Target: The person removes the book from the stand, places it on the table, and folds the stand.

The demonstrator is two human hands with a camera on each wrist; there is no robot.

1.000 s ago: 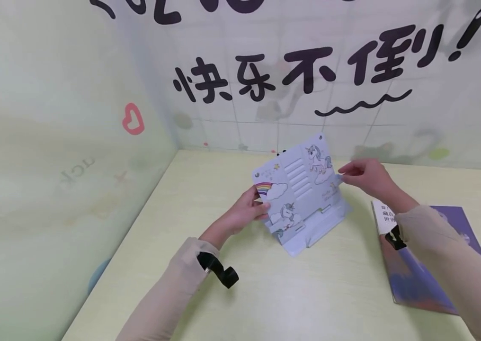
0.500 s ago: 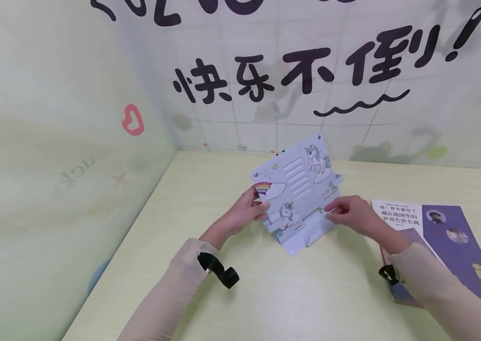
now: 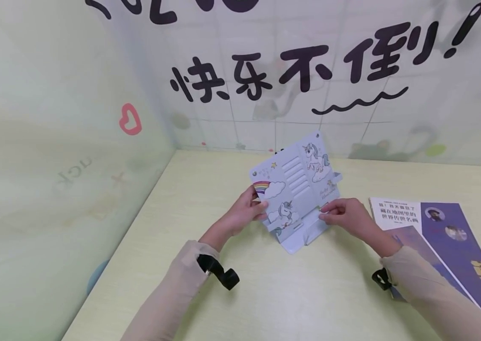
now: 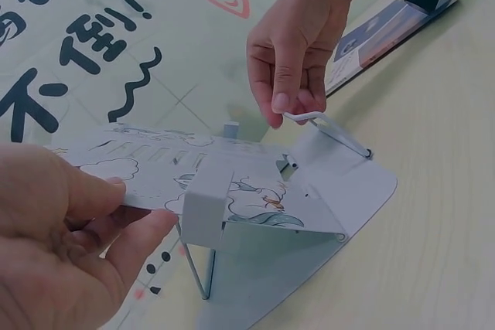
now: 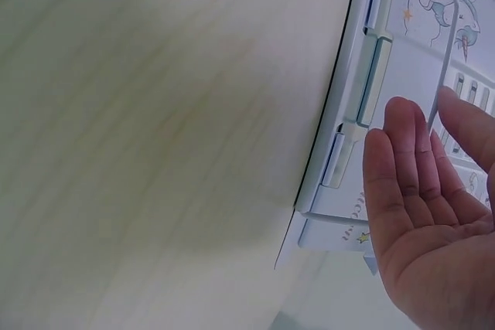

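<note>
A pale lilac metal book stand printed with unicorns, a rainbow and clouds stands on the table, its back panel tilted up. My left hand grips the panel's left edge, the thumb in front. A white clip tab sticks up close to those fingertips in the left wrist view. At the stand's lower front, my right hand pinches a bent white wire arm between thumb and fingers. The left wrist view shows this wire hinged at the base plate, its free end at my right fingertips.
To the right lies a purple and white book, partly under my right sleeve. A printed wall sheet with large black characters rises behind the pale wooden table; another sheet hangs along its left side.
My right hand has moved from the panel's right side down to the front wire arm and now pinches it. More of the book shows. My left hand keeps its grip.
</note>
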